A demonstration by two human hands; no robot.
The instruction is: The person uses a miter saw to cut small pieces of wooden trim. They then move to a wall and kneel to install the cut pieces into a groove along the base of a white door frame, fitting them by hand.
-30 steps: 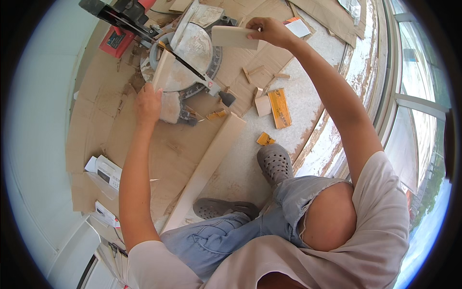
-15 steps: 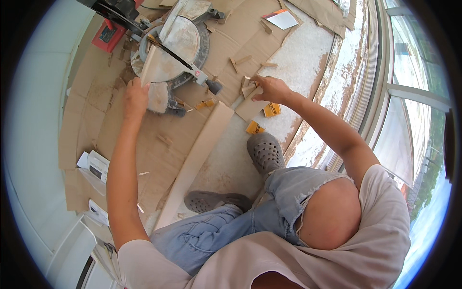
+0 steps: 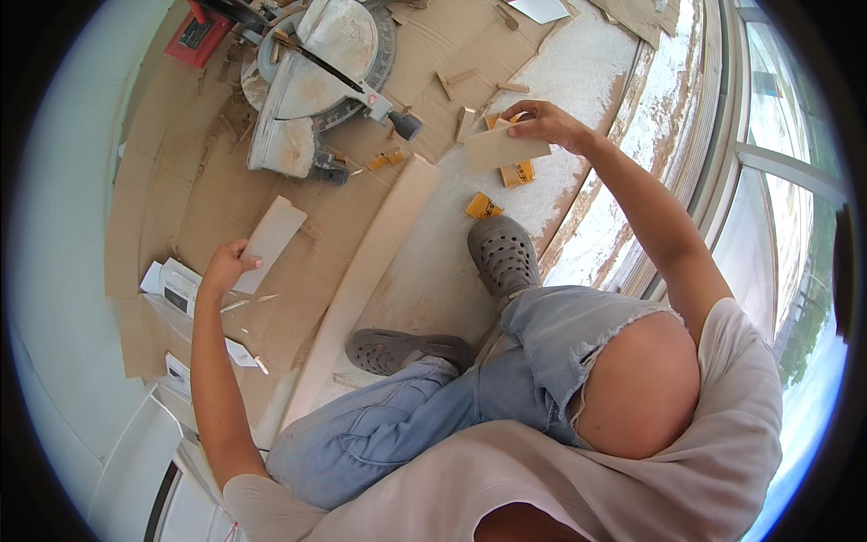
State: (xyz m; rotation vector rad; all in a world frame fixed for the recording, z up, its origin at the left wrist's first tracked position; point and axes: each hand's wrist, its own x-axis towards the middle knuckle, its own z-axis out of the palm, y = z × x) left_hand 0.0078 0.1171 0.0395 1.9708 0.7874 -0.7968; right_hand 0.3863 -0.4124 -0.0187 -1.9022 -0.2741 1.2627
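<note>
daylight floods in through the window panes [image 3: 786, 235] at right, bleaching stretches of glass to white. the room is bright, shadows soft, the wall [image 3: 72, 253] at left evenly lit. the board [image 3: 508, 149] in the right hand [image 3: 553, 125] looks slightly soft-edged. the window frame [image 3: 795, 172] bends, and the round view drops into black at its rim.

The shirt [image 3: 424, 483] is pale beige and short-sleeved. Faded blue jeans [image 3: 361, 438] are torn wide at the right knee [image 3: 639, 388], edges frayed. The clogs [image 3: 499, 257] are grey, perforated.
</note>
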